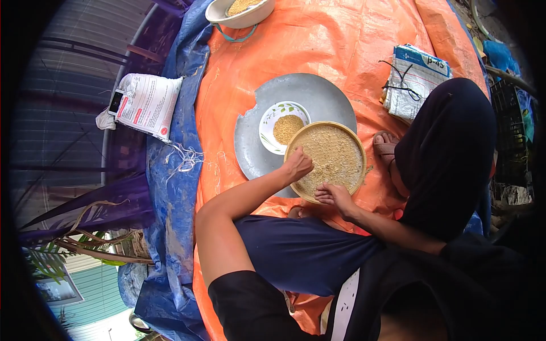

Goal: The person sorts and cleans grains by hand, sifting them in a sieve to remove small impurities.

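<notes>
A round shallow tray [353, 134] with a tan rim holds a layer of pale grain [330, 150]. It overlaps a white bowl [269, 120] with a green leaf pattern, which contains golden grain [288, 128]. Both are over a grey metal platter [250, 145] with a broken edge. My left hand [298, 164] is at the tray's left side, fingers curled closed over the grain. Fingers pinched together, my right hand [335, 198] is at the tray's near edge. Whatever lies between the fingers of either hand is too small to make out.
An orange tarp [307, 42] covers the ground, with a blue tarp [170, 199] along its left. A white basin [239, 20] of grain stands at the far edge. A printed sack [149, 105] lies left; folded sacks [418, 79] lie right, beside my sandaled foot [387, 145].
</notes>
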A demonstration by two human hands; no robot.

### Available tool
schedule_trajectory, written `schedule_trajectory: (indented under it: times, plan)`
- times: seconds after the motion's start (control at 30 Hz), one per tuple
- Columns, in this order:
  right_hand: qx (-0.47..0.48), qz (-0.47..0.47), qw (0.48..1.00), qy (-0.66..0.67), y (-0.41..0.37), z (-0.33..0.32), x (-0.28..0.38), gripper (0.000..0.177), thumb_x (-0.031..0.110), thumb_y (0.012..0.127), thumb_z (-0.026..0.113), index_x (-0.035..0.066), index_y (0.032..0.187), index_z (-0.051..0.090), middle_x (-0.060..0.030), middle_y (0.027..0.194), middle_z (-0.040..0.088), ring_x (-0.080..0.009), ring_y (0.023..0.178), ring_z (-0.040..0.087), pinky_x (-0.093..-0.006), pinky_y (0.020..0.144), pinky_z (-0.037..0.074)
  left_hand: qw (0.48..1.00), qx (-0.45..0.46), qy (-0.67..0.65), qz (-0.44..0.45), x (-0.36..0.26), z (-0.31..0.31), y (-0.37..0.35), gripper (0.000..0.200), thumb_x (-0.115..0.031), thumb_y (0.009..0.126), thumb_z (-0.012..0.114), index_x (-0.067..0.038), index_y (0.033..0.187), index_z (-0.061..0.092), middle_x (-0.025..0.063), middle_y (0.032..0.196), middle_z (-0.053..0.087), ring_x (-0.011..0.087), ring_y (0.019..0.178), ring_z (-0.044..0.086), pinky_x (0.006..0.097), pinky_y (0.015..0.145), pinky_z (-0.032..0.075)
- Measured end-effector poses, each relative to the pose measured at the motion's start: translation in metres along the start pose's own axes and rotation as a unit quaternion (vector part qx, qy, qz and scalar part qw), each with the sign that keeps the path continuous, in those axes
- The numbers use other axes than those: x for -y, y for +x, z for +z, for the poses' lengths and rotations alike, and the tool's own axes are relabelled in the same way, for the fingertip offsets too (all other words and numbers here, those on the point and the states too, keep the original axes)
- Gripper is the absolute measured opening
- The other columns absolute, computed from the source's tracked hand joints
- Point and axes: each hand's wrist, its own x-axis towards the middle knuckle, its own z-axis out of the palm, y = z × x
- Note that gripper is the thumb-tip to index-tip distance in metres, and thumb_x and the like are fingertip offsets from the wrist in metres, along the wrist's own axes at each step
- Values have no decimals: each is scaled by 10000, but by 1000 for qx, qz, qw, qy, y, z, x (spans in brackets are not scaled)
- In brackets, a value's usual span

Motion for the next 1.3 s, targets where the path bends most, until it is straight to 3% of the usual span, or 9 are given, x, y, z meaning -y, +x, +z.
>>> schedule_trajectory:
  times: [0.67,0.97,1.3]
  plan:
    - [5,-2,1000,-1,2,-1,-1,392,322,943,459,-41,1039,570,-108,899,634,-159,832,623,-256,774,504,1000,-13,12,-17,6,-1,1,128,-165,658,590,-114,541,580,24,499,515,163,449,495,343,535,312]
    - [7,-18,1000,-5,5,-2,-5,419,346,932,479,-46,1043,578,-116,889,640,-161,802,631,-259,739,506,992,-22,-110,-53,9,-12,-2,85,-153,624,608,-79,583,598,104,550,585,233,535,606,371,593,378]
    - [5,-11,1000,4,5,-3,-2,397,340,926,488,-33,1017,587,-112,869,638,-166,795,633,-260,737,507,956,-64,-260,-117,14,-23,-11,168,-179,594,578,-12,597,595,177,564,583,342,548,602,427,529,482]
